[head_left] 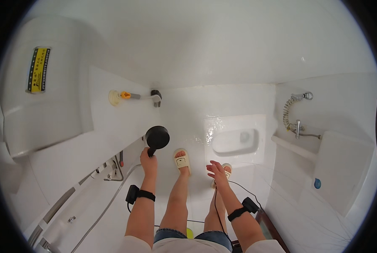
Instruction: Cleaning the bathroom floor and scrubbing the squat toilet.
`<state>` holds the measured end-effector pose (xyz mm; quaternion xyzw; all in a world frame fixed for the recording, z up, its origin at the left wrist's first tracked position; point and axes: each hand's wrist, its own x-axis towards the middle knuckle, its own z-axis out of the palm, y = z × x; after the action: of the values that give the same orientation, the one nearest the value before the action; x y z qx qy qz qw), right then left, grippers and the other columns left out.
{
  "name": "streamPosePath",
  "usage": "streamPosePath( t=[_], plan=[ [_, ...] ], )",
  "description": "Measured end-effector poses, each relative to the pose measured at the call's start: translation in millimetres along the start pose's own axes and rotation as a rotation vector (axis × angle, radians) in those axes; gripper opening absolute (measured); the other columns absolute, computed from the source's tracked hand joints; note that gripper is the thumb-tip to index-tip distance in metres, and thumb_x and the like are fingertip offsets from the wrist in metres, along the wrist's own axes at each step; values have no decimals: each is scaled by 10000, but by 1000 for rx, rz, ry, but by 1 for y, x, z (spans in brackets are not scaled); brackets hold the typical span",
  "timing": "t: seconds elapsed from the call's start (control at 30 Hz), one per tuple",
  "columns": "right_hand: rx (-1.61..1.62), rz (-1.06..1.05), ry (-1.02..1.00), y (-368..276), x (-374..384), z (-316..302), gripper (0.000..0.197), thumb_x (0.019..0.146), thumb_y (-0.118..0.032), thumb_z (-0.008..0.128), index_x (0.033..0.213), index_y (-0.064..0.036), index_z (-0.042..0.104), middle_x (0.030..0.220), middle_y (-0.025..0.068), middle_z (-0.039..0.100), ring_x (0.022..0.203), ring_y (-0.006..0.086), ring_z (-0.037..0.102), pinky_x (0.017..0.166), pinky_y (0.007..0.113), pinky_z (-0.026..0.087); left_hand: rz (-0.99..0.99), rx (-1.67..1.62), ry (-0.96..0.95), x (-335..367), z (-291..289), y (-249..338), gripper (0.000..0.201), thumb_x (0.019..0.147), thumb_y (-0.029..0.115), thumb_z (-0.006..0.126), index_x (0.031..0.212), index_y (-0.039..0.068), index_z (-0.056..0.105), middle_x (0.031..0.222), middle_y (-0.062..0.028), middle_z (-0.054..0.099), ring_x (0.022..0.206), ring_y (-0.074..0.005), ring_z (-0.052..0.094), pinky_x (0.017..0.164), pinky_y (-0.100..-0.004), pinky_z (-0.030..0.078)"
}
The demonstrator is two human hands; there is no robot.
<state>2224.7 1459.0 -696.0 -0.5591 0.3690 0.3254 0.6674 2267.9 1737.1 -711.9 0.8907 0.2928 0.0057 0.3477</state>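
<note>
My left hand [148,161] is wrapped round the handle of a black shower head [157,137] with a wide round head, held out in front of the left wall. A grey hose [108,207] runs from near this hand down the left side. My right hand [216,172] is in the air above my right slipper [227,169], fingers stretched and a little apart, holding nothing. Beyond it, set in the floor, lies a white squat toilet [235,142]. Its surround and the floor nearby show wet, shiny patches.
A brush [146,97] hangs on the left wall, below a white tank [49,118] with a yellow label. A coiled hose [286,111], a valve [297,129] and a white cistern [344,168] occupy the right wall. Dark cables [243,188] trail beside my right arm.
</note>
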Motion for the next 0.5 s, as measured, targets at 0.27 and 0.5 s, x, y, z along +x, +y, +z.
streamPosePath(
  t=[0.27,0.5],
  plan=[
    [102,-52,-108,-16,-4,23,365,865,-262,410,1175,-69,408,1075,108,513,1017,195,477,837,313,390,40,-69,-10,-31,-8,-7,248,591,-73,462,824,-6,517,735,-190,539,704,-364,518,651,-347,406],
    [357,26,-230,13,37,77,482,863,-337,410,1247,-54,339,1151,118,470,1078,216,443,900,287,335,-54,-108,-771,-103,-26,-34,237,645,46,534,880,34,555,797,-168,577,766,-315,556,682,-340,428]
  ],
)
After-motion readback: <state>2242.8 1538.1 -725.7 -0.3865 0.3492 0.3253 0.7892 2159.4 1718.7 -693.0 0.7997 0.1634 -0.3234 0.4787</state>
